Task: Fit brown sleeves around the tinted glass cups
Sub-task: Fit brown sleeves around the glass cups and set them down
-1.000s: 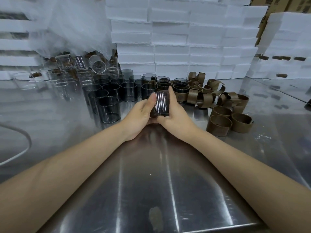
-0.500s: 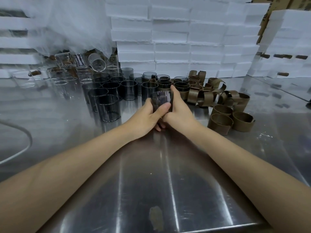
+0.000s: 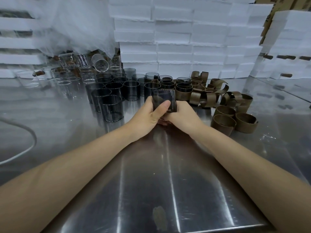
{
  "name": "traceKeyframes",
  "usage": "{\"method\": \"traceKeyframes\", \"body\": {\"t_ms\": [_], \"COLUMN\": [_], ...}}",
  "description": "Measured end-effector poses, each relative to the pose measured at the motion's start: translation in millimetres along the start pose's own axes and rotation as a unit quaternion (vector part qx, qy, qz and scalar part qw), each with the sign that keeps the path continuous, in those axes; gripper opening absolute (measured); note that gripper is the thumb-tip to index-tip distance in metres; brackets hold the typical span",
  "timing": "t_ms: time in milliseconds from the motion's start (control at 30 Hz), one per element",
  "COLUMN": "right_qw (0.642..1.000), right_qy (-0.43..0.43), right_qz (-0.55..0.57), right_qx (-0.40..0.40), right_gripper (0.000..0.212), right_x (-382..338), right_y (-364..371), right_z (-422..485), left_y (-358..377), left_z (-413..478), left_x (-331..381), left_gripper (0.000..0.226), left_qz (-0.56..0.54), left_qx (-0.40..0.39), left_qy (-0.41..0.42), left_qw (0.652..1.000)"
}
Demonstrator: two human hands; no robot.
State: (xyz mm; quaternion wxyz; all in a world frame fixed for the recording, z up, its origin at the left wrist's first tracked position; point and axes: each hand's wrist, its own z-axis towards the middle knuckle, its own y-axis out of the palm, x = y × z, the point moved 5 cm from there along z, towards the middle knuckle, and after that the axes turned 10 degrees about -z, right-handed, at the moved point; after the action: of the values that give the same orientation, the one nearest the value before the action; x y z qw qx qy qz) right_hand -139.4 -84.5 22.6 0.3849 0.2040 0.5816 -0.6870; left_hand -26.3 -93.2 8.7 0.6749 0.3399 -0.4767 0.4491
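Observation:
Both hands hold one tinted glass cup (image 3: 164, 96) upright at the middle of the steel table. My left hand (image 3: 149, 113) wraps its left side, thumb across the front. My right hand (image 3: 182, 113) grips the right side and base. A dark brown sleeve (image 3: 175, 106) shows around the cup's lower right, partly hidden by fingers. Several bare tinted cups (image 3: 111, 108) stand to the left and behind. Several sleeved cups (image 3: 183, 91) stand behind the held one. Loose brown sleeves (image 3: 223, 121) lie in a pile on the right.
Clear glass beakers (image 3: 87, 74) crowd the back left under a plastic sheet. Stacked white foam boxes (image 3: 185, 39) wall off the back. A white cable (image 3: 25, 148) curves along the left. The steel table (image 3: 159, 190) runs toward me between my forearms.
The cup has been turned in my hands and lowered slightly. My left thumb has slid from the cup's side across its front, and the brown sleeve now shows around the cup's lower part.

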Motion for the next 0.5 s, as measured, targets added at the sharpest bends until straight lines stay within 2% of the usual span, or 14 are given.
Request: {"method": "traceKeyframes", "body": {"t_ms": [100, 167, 233, 267, 300, 333, 400, 500], "right_qw": [0.991, 0.99, 0.995, 0.997, 0.996, 0.993, 0.984, 0.988], "right_qy": [0.006, 0.007, -0.008, -0.024, -0.049, -0.082, -0.128, -0.1], "right_qz": [-0.13, -0.144, -0.093, -0.058, -0.04, -0.034, -0.039, -0.015], "right_qx": [0.006, 0.007, 0.02, 0.038, 0.061, 0.083, 0.118, 0.118], "right_gripper": [0.022, 0.007, 0.067, 0.09, 0.099, 0.097, 0.079, 0.057], "right_x": [-1, -1, -1, -2, -5, -9, -11, -7], "right_y": [1, 4, 10, 11, 9, 8, 1, -4], "right_z": [0, 0, 1, 1, 1, 0, -1, -1], "left_y": [-7, -12, -16, -17, -17, -17, -18, -18], "left_z": [4, 7, 10, 11, 11, 11, 9, 7], "left_x": [-3, -6, -6, -6, -7, -9, -10, -9], "left_gripper": [0.06, 0.057, 0.073, 0.077, 0.076, 0.069, 0.052, 0.05], "left_qz": [0.013, -0.016, -0.022, 0.001, 0.034, 0.07, 0.122, 0.1], "left_qx": [0.044, 0.072, 0.099, 0.104, 0.107, 0.112, 0.124, 0.125], "left_qy": [0.002, -0.006, -0.013, -0.014, -0.011, -0.01, -0.006, -0.025], "left_qw": [0.999, 0.997, 0.995, 0.995, 0.994, 0.991, 0.985, 0.987]}}
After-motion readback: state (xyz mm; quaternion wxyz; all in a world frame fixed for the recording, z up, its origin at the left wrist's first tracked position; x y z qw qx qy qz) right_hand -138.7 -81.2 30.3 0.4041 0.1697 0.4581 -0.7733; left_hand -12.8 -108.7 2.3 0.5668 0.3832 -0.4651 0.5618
